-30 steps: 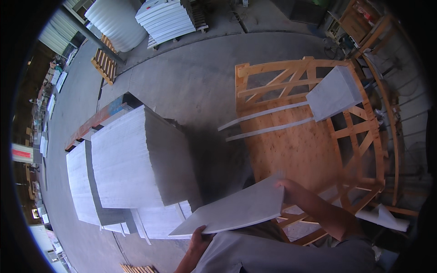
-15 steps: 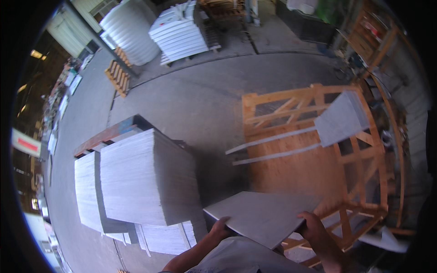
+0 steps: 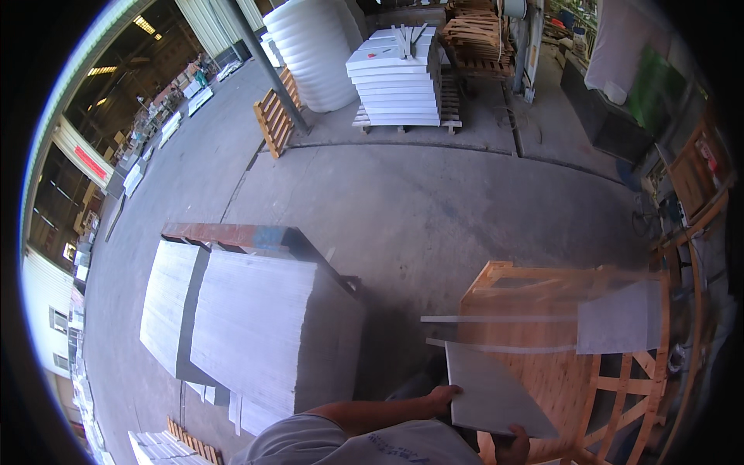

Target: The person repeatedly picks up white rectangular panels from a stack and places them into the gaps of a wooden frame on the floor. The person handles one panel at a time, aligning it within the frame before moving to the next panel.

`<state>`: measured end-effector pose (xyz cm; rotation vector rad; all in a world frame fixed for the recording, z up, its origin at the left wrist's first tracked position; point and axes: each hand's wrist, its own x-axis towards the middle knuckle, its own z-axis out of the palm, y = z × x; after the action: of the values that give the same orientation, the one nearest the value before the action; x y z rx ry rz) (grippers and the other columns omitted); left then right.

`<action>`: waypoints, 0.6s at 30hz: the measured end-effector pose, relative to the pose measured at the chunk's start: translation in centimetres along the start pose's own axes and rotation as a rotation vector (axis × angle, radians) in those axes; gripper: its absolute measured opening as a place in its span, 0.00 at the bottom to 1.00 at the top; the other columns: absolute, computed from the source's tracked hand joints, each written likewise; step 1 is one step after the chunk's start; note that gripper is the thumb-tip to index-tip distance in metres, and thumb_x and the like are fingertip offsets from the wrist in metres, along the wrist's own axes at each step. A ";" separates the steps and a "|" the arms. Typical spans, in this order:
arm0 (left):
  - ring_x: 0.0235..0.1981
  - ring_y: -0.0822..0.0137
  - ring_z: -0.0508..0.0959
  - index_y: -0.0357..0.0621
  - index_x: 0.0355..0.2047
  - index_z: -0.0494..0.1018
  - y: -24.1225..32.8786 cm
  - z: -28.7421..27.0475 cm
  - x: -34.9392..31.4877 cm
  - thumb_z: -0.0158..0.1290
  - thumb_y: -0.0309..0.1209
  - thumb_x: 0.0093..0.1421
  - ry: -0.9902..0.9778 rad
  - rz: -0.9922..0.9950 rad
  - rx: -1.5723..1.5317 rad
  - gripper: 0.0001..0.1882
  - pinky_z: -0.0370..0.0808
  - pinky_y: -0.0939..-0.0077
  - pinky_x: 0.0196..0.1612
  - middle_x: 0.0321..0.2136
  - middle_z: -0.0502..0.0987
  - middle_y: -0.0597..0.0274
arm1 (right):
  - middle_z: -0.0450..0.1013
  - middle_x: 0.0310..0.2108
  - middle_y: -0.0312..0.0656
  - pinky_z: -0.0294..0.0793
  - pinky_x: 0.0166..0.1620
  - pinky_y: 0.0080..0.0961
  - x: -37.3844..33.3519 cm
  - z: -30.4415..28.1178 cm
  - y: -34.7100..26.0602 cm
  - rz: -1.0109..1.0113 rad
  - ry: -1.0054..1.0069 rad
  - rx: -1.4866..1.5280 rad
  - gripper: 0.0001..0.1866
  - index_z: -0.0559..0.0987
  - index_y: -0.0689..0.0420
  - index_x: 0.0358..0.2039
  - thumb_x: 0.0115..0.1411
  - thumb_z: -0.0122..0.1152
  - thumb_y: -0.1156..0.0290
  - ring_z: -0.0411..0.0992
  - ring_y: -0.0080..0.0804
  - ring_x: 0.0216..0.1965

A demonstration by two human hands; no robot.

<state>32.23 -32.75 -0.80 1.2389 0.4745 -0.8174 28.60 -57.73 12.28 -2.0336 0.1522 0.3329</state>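
Note:
A flat grey stone slab [image 3: 496, 391] is held in front of me, tilted, over the near left part of a wooden crate [image 3: 535, 399]. My left hand [image 3: 444, 399] grips its left edge, while my right hand [image 3: 511, 448] grips its lower edge near the right corner. The fingers of both hands are partly hidden by the slab. Inside the crate, grey slabs [image 3: 618, 318] stand at the far right side. Two pale strips [image 3: 504, 319] run leftward from them. To my left, a big stack of slabs [image 3: 248, 325] stands on edge against a rusty metal frame [image 3: 232, 232].
Further off, a pallet of white slabs [image 3: 395, 77] stands beside a tall roll of white foam [image 3: 314, 54]. A wooden pallet [image 3: 273, 116] leans by a post [image 3: 263, 62]. More slabs [image 3: 167, 448] lie at the lower left. Wooden shelving [image 3: 697, 167] lines the right.
My view has shifted, so the stacks and crate sit lower and further right. The slab in my hands has turned and moved right, over the crate's near left part. Both hands keep their hold.

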 end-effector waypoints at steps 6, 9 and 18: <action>0.52 0.57 0.69 0.37 0.52 0.64 8.7 4.7 -1.4 0.48 0.38 0.61 -0.184 0.031 -0.089 0.22 0.65 0.62 0.56 0.49 0.70 0.53 | 0.70 0.42 0.47 0.73 0.48 0.40 7.1 0.1 0.9 0.456 0.188 0.817 0.22 0.69 0.63 0.44 0.48 0.63 0.74 0.71 0.43 0.43; 0.55 0.57 0.66 0.43 0.55 0.61 9.6 6.2 1.3 0.47 0.39 0.61 -0.561 0.401 0.054 0.23 0.61 0.58 0.58 0.51 0.67 0.56 | 0.74 0.29 0.51 0.74 0.37 0.41 8.6 -1.2 3.5 0.046 0.372 -0.395 0.13 0.74 0.60 0.30 0.44 0.65 0.71 0.73 0.50 0.33; 0.49 0.54 0.70 0.43 0.53 0.58 12.1 18.4 12.8 0.53 0.35 0.58 -0.022 -0.228 -0.544 0.26 0.73 0.59 0.47 0.45 0.66 0.52 | 0.73 0.30 0.54 0.72 0.39 0.39 14.6 -5.7 6.4 0.093 0.630 0.043 0.12 0.75 0.62 0.33 0.48 0.64 0.73 0.72 0.53 0.37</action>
<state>47.63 -52.65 2.97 0.6788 0.7719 -0.8206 41.89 -65.23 5.00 -2.0307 0.6361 -0.2646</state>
